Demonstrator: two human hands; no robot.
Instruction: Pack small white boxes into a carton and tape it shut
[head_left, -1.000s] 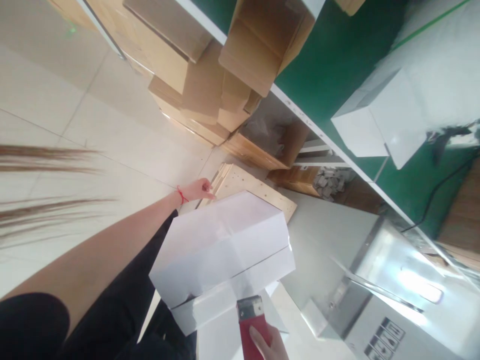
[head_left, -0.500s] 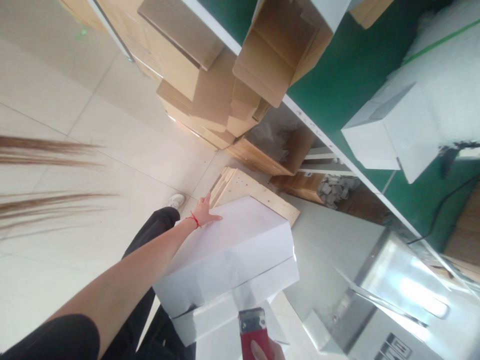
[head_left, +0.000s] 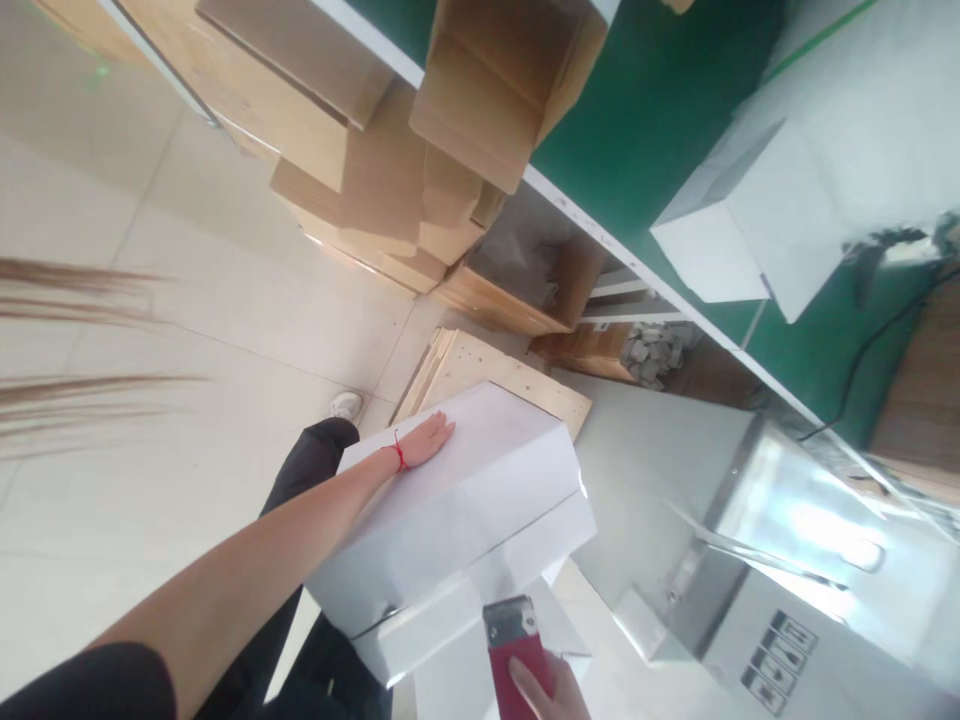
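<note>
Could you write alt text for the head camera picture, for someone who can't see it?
A person's left hand lies flat on a white box, while the right hand holds a red tape dispenser at the box's near edge. Behind are a wooden pallet on the tiled floor, stacked brown cartons and a green table.

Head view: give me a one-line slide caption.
Left hand flat on a white box, right hand gripping a red tape dispenser at its near edge.

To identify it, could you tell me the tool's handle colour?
Red handle, held in the right hand; head view.
</note>
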